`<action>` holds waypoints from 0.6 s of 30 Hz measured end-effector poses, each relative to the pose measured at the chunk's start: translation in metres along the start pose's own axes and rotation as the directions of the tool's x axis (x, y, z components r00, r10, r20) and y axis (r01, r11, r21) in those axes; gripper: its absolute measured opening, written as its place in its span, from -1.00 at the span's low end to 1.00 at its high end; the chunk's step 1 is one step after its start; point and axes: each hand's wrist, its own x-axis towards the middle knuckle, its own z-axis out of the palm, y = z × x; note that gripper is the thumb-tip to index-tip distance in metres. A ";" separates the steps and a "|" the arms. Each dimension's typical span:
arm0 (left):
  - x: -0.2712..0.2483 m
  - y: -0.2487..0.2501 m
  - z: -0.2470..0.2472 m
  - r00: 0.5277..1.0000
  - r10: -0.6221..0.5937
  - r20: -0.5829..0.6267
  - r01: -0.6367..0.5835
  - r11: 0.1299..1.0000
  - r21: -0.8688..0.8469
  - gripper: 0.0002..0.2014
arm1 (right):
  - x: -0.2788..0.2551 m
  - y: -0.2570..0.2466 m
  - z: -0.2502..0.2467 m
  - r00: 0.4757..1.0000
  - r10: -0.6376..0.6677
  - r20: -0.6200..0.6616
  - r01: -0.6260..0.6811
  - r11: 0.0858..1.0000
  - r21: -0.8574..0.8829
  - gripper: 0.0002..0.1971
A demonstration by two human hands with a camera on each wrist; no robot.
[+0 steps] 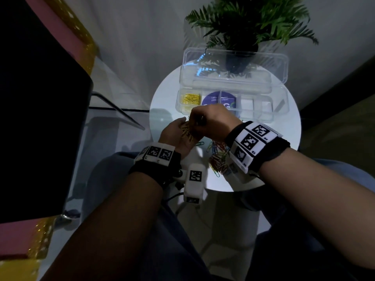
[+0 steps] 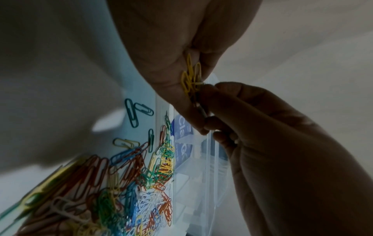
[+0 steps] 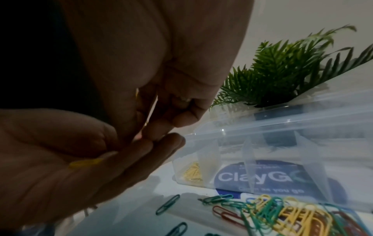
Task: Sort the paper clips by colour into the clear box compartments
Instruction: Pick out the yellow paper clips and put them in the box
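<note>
My left hand (image 1: 176, 131) lies palm up in front of the clear box (image 1: 255, 117), fingers fairly straight, with a small heap of yellow paper clips (image 1: 186, 132) on the palm. My right hand (image 1: 195, 122) reaches over it, its curled fingertips (image 2: 207, 91) pinching the yellow clips (image 2: 191, 76). In the right wrist view one yellow clip (image 3: 85, 162) lies on the left palm (image 3: 50, 175). The box's leftmost compartment holds more yellow clips (image 1: 190, 98) (image 3: 192, 174). The mixed-colour pile (image 1: 218, 157) (image 2: 121, 183) (image 3: 282, 212) lies under my right wrist.
The box lid (image 1: 235, 63) stands open at the back, in front of a potted fern (image 1: 249, 23). A blue round sticker (image 1: 219, 99) shows through the box floor. All sit on a small round white table (image 1: 284, 142). A large dark object (image 1: 40, 98) fills the left.
</note>
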 end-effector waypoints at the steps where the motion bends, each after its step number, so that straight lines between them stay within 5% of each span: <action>1: -0.001 0.001 0.001 1.000 0.006 0.008 -0.006 1.000 -0.021 -0.63 | -0.001 0.000 -0.002 1.000 -0.003 -0.002 0.003 1.000 0.016 -0.84; 7: 0.000 0.007 -0.001 0.999 0.032 0.007 -0.031 0.998 -0.051 -0.56 | -0.012 0.018 -0.009 0.977 0.036 -0.211 -0.014 0.995 0.103 -0.93; 14: 0.003 0.011 -0.009 0.997 0.077 -0.010 -0.077 0.996 0.040 -0.69 | -0.029 0.040 0.028 0.986 0.091 0.138 -0.054 0.967 -0.250 -0.79; 18: 0.004 0.013 -0.010 0.996 0.083 -0.010 -0.083 0.995 0.047 -0.74 | -0.026 0.042 0.036 0.981 0.128 0.144 -0.078 0.948 -0.309 -0.75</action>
